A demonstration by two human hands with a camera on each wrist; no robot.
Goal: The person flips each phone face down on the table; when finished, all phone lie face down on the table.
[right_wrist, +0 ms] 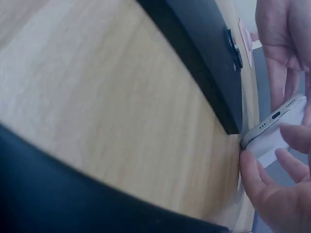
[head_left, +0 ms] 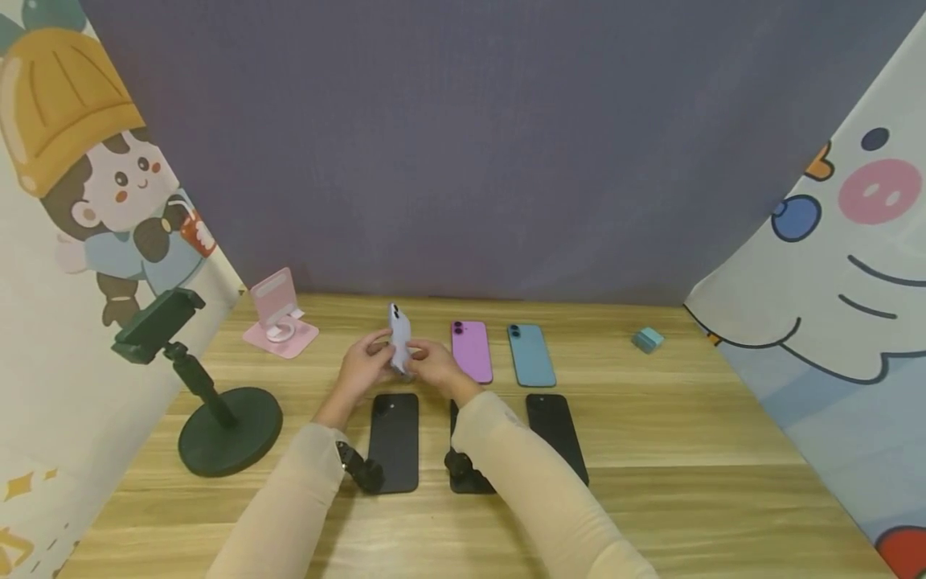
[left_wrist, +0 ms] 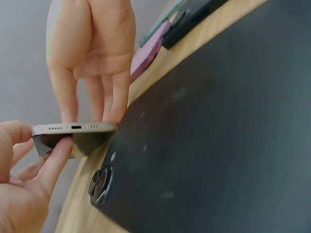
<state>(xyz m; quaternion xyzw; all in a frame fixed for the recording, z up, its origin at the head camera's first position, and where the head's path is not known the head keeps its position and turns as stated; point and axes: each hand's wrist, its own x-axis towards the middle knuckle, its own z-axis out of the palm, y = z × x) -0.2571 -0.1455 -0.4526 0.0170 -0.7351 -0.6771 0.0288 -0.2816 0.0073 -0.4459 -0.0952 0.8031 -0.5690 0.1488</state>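
Both hands hold a lavender phone (head_left: pixel 400 334), tilted up on its long edge above the back row of the wooden table. My left hand (head_left: pixel 362 364) pinches it from the left, and my right hand (head_left: pixel 436 367) grips its right side near the lower end. The phone's bottom edge, with its charging port, faces the camera in the left wrist view, where the lavender phone (left_wrist: pixel 75 128) sits between the fingers of both hands. Right of it lie a pink phone (head_left: pixel 472 352) and a blue phone (head_left: pixel 532 355), backs up.
Three dark phones lie in front: one dark phone (head_left: pixel 394 442) at left, a middle one (head_left: pixel 469 482) mostly under my right forearm, another (head_left: pixel 559 434) at right. A dark green phone stand (head_left: pixel 230 430), a pink folding stand (head_left: pixel 278 310) and a small teal block (head_left: pixel 647 339) stand around.
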